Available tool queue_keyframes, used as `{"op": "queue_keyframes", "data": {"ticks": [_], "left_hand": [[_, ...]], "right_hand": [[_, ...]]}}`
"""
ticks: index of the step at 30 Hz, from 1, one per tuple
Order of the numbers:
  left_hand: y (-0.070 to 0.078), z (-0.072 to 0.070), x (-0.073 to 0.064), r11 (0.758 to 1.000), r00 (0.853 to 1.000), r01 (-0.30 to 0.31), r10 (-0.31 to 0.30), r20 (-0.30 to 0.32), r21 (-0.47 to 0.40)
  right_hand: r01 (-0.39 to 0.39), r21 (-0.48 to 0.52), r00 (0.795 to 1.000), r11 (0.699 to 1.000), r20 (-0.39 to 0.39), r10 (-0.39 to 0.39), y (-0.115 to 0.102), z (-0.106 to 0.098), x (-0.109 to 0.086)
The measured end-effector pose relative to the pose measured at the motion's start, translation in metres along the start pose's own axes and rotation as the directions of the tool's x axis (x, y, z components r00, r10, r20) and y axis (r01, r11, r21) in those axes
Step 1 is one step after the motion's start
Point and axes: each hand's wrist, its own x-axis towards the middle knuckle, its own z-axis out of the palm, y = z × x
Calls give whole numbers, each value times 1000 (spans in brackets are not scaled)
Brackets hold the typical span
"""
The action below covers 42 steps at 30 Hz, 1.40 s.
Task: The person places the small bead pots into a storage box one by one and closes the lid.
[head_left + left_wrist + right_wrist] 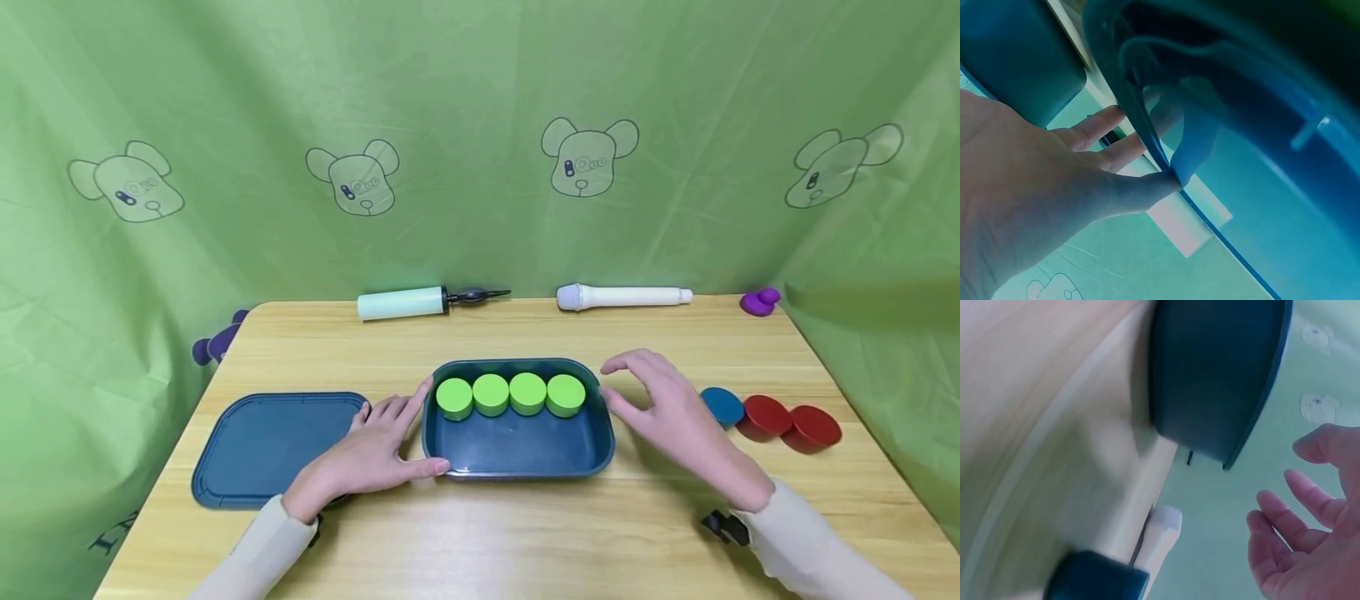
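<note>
A dark blue rectangular container (pixel 517 446), without a cover, stands mid-table. Several green round blocks (pixel 491 394) line its back wall inside. My left hand (pixel 378 450) spreads along the container's left side, with thumb at the front corner and index finger near the back. In the left wrist view, a fingertip meets the rim (pixel 1194 203) and other fingers lie along the outer wall. My right hand (pixel 667 408) hovers by the right side, thumb and fingers apart with nothing between them. The right wrist view shows a gap between that hand (pixel 1310 519) and the container (pixel 1216 375).
A dark blue lid (pixel 262 450) lies left of the container. One blue round block (pixel 722 406) and two red ones (pixel 763 417) sit right of my right hand. Along the back edge are a hand pump (pixel 405 303), a white microphone (pixel 630 297) and a purple knob-shaped piece (pixel 759 302).
</note>
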Motion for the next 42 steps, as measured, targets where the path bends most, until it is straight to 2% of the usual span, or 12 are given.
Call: {"op": "queue_keyframes", "data": {"ticks": [3, 8, 14, 20, 26, 35, 42], "left_hand": [[1, -1, 0, 1000, 1000, 1, -1, 2, 1], [2, -2, 0, 1000, 1000, 2, -2, 6, 7], [2, -3, -1, 1000, 1000, -5, 5, 14, 17], [3, -4, -1, 1000, 1000, -15, 15, 12, 24], [2, -4, -1, 1000, 1000, -11, 10, 15, 22], [3, -4, -2, 1000, 1000, -6, 5, 26, 16], [4, -5, -2, 1000, 1000, -7, 7, 26, 21]], "right_hand": [[-11, -6, 999, 1000, -41, 11, 8, -8, -5], [-74, 34, 991, 997, -112, 77, 24, -23, -15], [-72, 127, 965, 989, -242, 101, 48, -38, -30], [-161, 157, 939, 974, -281, 200, 72, -53, -48], [-269, 141, 916, 953, -268, 299, 92, -73, -68], [-443, 39, 887, 896, -130, 444, 127, -97, -104], [-533, 8, 844, 846, -64, 533, 146, -106, -122]]}}
